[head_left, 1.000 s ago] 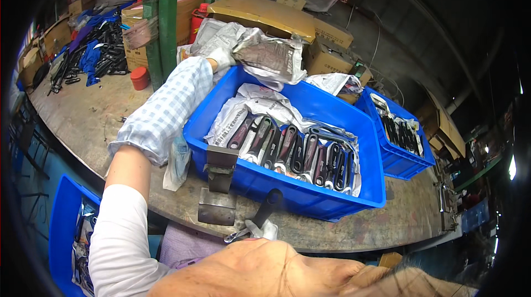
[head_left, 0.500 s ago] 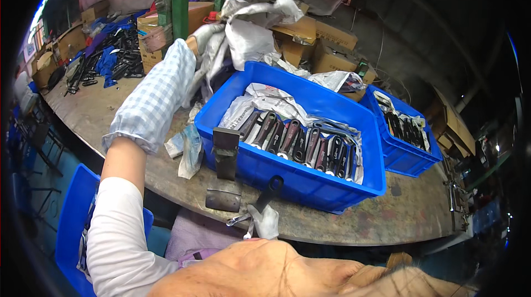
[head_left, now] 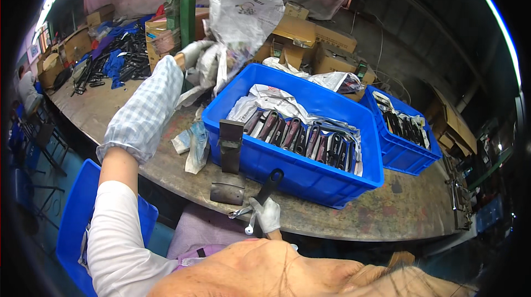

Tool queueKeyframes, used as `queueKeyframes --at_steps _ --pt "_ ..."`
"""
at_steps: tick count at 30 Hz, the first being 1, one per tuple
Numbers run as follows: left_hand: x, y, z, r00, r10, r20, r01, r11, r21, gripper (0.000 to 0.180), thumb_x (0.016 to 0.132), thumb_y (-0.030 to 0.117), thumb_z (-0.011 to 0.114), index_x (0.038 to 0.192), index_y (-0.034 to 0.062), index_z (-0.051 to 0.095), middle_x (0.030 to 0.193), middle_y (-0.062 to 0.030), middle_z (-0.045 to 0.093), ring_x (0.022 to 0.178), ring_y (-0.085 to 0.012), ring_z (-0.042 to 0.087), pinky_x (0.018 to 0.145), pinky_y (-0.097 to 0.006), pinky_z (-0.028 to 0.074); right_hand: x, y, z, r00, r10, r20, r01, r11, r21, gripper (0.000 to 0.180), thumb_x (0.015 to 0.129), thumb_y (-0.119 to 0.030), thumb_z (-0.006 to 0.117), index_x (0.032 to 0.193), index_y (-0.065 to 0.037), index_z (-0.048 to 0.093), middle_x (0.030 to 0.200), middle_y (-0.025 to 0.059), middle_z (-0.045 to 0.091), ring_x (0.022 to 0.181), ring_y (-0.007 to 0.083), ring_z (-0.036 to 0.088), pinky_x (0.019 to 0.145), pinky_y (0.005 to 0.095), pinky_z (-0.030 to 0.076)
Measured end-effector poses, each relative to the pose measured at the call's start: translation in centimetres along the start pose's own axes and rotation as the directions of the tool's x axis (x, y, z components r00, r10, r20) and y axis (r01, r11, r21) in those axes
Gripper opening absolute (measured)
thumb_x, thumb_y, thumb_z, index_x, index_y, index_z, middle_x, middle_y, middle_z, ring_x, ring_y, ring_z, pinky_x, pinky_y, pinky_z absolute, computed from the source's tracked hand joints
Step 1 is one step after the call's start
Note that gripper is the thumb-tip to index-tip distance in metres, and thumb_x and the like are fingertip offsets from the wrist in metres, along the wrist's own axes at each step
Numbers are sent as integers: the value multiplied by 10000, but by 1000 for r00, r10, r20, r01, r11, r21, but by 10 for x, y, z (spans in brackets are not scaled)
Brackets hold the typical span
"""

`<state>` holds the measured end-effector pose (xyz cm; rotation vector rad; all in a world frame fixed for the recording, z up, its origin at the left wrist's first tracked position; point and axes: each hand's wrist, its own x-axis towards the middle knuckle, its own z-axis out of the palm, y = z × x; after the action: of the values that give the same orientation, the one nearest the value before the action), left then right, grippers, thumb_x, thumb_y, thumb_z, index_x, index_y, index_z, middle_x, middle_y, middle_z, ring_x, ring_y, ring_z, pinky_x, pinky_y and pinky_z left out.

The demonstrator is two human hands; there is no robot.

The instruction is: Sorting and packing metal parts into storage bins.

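Observation:
My left hand [head_left: 203, 66], gloved and reaching out past the near left corner of a large blue crate [head_left: 293, 178], is closed on a crumpled white plastic bag [head_left: 246, 12]. The bag spreads upward from the fingers. Low in the middle, my right hand [head_left: 269, 215] wears a white glove and grips a wrench [head_left: 269, 184]. Its black handle with a hanging hole points up; its silver jaws stick out beside the fingers. Inside the crate, several dark-handled wrenches [head_left: 291, 133] stand in a row against a white plastic liner [head_left: 271, 97].
A dark metal block on a stand [head_left: 229, 147] rises at the crate's left front. Another blue crate [head_left: 404, 156] of tools stands to the right. Cardboard boxes [head_left: 334, 48] fill the back. Black tools [head_left: 124, 53] are heaped far left. A blue bin [head_left: 74, 225] sits below the table edge.
The white bag has opened out and risen, its printed side now showing. My left hand has shifted slightly left and down. My right hand has come further into view with the wrench.

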<state>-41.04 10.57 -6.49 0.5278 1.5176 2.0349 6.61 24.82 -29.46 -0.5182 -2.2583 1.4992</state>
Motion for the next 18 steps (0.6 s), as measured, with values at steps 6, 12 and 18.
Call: queueKeyframes --at_steps 6,12,18 --pt "15 -35 -20 780 310 543 -399 -421 814 360 944 197 556 1286 172 666 1311 -116 639 1227 -306 577 1082 -360 415 2 -5 11 997 -35 65 42 994 -98 373 879 -383 718 823 -14 706 676 140 695 659 300 707 623 397 523" --pt "24 -39 28 947 227 -225 -230 973 16 370 932 357 706 1141 52 721 927 -70 703 717 -155 608 605 -337 499 1 2 1 1000 26 9 -25 998 -51 321 877 -320 737 845 -3 700 705 144 703 651 248 699 613 377 511" --pt "-21 17 4 834 552 -12 -185 300 936 463 923 310 673 1240 -28 655 1146 -216 706 1019 -237 679 926 -324 494 4 -1 0 994 94 51 -89 991 -104 294 888 -299 725 847 -9 700 690 118 692 647 226 685 614 359 504"
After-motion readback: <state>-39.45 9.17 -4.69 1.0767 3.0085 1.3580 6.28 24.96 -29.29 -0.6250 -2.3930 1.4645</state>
